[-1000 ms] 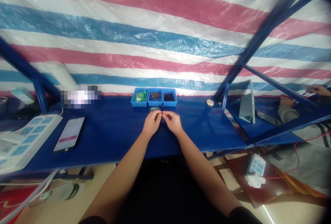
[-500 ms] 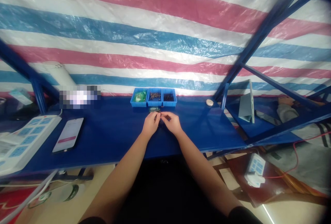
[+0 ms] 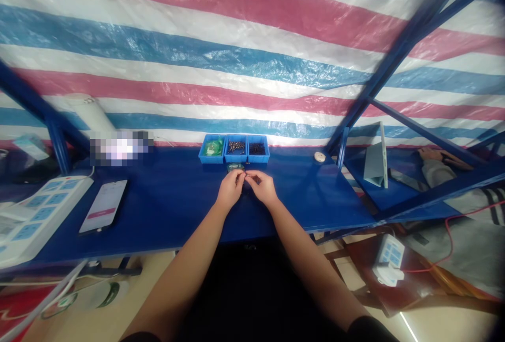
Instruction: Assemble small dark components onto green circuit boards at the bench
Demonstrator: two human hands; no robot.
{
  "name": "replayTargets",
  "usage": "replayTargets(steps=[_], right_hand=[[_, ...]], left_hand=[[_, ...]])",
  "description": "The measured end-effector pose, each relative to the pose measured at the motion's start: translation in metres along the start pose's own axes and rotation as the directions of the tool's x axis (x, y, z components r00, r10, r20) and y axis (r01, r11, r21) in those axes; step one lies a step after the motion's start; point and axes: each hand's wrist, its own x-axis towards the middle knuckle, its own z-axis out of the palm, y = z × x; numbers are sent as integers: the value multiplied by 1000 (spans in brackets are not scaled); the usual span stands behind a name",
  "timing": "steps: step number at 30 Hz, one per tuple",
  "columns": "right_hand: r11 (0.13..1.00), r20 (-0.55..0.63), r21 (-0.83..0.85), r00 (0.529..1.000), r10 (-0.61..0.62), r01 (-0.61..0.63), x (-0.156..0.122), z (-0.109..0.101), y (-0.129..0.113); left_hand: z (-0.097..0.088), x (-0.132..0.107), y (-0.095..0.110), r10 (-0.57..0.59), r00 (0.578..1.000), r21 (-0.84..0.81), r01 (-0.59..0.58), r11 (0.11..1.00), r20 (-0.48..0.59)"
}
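Note:
My left hand and my right hand meet over the blue table, fingertips pinched together on a tiny part too small to name. Just beyond the fingertips lies a small green piece. Behind it stand three joined blue bins: the left bin holds green pieces, the middle bin small metal parts, the right bin dark parts.
A phone lies at the table's left, beside a white power strip. A small white round object sits at the right. A grey tablet stands on the neighbouring bench, where another person's hand rests.
My hands have stayed pinched together, shifting slightly toward the bins. The other person's hand at the far right has moved.

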Motion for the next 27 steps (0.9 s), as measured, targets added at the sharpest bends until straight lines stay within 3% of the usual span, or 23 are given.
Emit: replayTargets(steps=[11,18,27], right_hand=[[999,41,-41,999,-30,32,-1,-1,-3],[1000,-24,-8,1000,3,-3,1,0,5],[1000,23,-20,1000,-3,3,-1,1,-3]], left_hand=[[0,0,-1,11,1000,92,-11,996,4],[-2,-2,4,-35,999,-29,35,999,4],[-2,0,0,6,1000,35,-5,999,-7]])
